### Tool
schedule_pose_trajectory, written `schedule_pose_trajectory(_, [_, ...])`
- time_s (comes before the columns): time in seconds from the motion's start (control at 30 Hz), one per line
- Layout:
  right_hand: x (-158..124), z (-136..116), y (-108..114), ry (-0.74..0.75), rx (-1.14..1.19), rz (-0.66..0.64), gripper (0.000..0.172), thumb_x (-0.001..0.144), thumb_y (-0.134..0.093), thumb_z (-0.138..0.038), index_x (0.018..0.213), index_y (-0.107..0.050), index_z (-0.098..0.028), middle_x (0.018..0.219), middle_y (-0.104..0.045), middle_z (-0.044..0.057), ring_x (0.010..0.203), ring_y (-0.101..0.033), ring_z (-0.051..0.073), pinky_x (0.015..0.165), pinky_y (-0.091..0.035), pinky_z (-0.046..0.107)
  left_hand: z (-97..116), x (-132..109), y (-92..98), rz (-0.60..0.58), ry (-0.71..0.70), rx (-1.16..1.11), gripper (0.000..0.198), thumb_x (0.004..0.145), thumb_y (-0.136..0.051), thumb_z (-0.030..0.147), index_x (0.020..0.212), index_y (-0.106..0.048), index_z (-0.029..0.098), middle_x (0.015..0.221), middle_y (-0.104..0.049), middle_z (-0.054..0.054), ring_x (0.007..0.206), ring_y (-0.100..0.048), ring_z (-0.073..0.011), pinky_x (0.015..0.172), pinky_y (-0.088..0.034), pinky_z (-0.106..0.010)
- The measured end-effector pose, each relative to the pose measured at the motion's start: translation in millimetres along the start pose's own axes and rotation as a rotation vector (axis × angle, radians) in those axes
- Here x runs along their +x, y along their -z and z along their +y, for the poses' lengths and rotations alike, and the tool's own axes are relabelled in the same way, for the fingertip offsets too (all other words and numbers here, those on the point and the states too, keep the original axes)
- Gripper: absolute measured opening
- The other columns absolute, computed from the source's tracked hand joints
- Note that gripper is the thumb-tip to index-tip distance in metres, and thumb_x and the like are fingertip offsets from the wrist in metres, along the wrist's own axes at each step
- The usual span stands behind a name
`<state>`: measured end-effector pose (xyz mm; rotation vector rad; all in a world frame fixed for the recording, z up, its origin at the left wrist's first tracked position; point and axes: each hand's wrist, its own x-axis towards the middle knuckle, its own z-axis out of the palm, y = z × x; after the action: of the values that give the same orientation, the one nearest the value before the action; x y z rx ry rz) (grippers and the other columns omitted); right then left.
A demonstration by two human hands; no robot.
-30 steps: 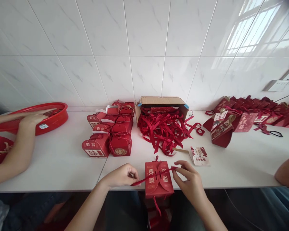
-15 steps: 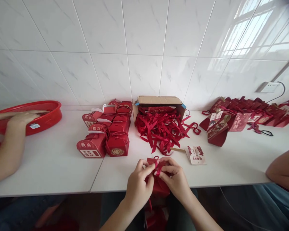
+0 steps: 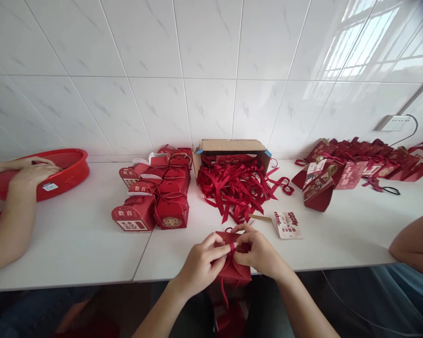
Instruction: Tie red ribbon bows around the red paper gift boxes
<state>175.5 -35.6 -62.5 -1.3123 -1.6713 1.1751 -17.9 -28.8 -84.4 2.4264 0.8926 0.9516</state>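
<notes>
A red gift box (image 3: 238, 273) stands at the table's front edge between my hands, a red cord dangling from its lower front. My left hand (image 3: 201, 262) reaches in from the left, its fingers closed on a red ribbon (image 3: 232, 248) on top of the box. From the other side, my right hand (image 3: 260, 252) pinches the same ribbon, with some fingers resting over the box's far edge. The fingertips partly cover the ribbon. Just beyond lies a heap of red ribbons (image 3: 232, 188), spilling from a cardboard box (image 3: 232, 145).
Several red gift boxes (image 3: 134, 213) stand in rows to the left. A printed card (image 3: 286, 225) lies to the right, near tagged red boxes (image 3: 317, 192). Another person's hands (image 3: 31, 173) reach into a red basin (image 3: 81, 166); a person's arm (image 3: 416, 241) rests at far right.
My fingers have lowered onto the top of the gift box and drawn the ribbon down against it. More of the box shows. At left, the other person's hands have shifted in the basin.
</notes>
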Motion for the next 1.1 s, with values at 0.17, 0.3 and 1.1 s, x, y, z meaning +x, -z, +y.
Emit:
schedule_pose_trajectory(0.17, [1, 0, 2, -0.001, -0.05, -0.036, 0.003, 0.064, -0.063, -0.015, 0.062, -0.066, -0.016, 0.112, -0.053, 0.006, 0.083, -0.058, 0.015, 0.075, -0.044, 0.027, -7, 9, 4.1, 0.035, -0.103, 0.08, 0.025, 0.089, -0.05, 0.008, 0.092, -0.071, 0.021, 0.08, -0.06, -0.002, 0.063, -0.056, -0.0083, 0.057, -0.043, -0.017])
schedule_pose_trajectory(0.3, [2, 0, 5, 0.008, -0.057, -0.068, 0.004, 0.065, -0.064, -0.016, 0.062, -0.067, -0.016, 0.112, -0.053, 0.006, 0.08, -0.058, 0.014, 0.071, -0.044, 0.027, -12, 15, 6.5, 0.035, -0.161, 0.076, 0.021, 0.088, -0.053, 0.008, 0.087, -0.07, 0.021, 0.076, -0.057, -0.001, 0.06, -0.053, -0.0074, 0.055, -0.04, -0.017])
schedule_pose_trajectory(1.1, [-26, 25, 3, 0.111, -0.085, 0.202, 0.01, 0.085, -0.055, -0.027, 0.079, -0.06, -0.02, 0.126, -0.052, 0.01, 0.12, -0.049, 0.025, 0.102, -0.038, 0.039, -4, -11, 15.9, -0.07, 0.338, -0.41, 0.01, 0.093, -0.041, 0.028, 0.087, -0.047, 0.021, 0.129, -0.045, -0.009, 0.124, -0.042, -0.0224, 0.106, -0.035, -0.037])
